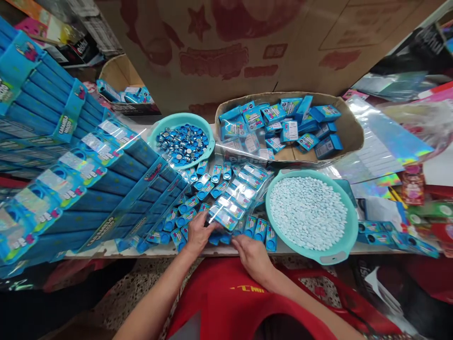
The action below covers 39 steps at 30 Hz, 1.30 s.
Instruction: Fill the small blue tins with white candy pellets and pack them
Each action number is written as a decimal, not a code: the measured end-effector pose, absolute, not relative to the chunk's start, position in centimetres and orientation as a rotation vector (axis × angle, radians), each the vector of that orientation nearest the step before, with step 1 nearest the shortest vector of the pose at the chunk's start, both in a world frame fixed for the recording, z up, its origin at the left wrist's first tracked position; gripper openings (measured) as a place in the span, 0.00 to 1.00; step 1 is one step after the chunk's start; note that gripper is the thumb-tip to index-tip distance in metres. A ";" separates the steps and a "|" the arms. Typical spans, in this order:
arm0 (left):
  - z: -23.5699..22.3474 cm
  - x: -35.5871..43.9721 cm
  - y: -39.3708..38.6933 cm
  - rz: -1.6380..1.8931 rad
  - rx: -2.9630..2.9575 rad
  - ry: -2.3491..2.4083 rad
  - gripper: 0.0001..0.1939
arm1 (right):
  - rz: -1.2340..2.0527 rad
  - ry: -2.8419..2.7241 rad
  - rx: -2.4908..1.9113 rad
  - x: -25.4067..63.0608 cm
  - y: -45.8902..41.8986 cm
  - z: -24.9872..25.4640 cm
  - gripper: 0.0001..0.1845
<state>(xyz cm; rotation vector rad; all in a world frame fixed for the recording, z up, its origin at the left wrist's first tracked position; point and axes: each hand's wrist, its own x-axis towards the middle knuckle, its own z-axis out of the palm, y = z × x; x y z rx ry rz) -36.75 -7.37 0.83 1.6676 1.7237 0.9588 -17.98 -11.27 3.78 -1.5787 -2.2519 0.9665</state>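
A clear plastic bag [243, 190] with rows of small blue candy packs inside lies tilted in front of me. My left hand [198, 233] is closed on its near left corner, thumb pointing right. At the near end, my right hand [252, 255] has its fingers curled together by the bag's lower edge; the fingertips are partly hidden, and it seems to pinch the plastic. Loose blue candy packs [187, 217] with round recesses are spread under and around the bag. A turquoise basin of pale blue candies [307, 212] stands right of my hands.
A turquoise bowl [153, 141] holds blue and silver round caps. Behind, a cut-down cardboard box [356, 130] contains blue cartons. Tall wrapped stacks of blue packs [116, 184] crowd the left. A large carton [226, 42] rises at the back. Shiny plastic sheets [375, 141] lie right.
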 end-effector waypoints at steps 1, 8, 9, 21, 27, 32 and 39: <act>0.7 -37.1 -7.5 0.955 1.629 1.736 0.14 | 1.019 -2.288 -1.582 -18.1 -11.1 3.8 0.13; 3.6 -39.8 -12.0 0.804 1.249 1.788 0.20 | 1.054 -1.800 -1.627 -12.4 -4.1 9.5 0.14; 4.3 -39.6 -12.6 0.766 1.154 1.702 0.18 | 0.872 -1.670 -1.692 -11.4 -2.0 10.1 0.18; 8.9 -33.2 -10.2 1.138 0.538 1.538 0.17 | 1.157 -1.476 -1.612 -11.1 7.8 8.3 0.21; 10.4 -36.1 -9.5 1.298 0.459 1.529 0.16 | 1.285 -1.316 -1.520 -11.7 5.7 8.6 0.23; 9.4 -37.1 -10.1 1.203 0.560 1.605 0.17 | 1.402 -1.391 -1.615 -13.4 5.5 7.6 0.23; 8.8 -37.5 -9.6 1.161 0.429 1.594 0.18 | 1.561 -1.276 -1.565 -15.1 8.3 7.4 0.23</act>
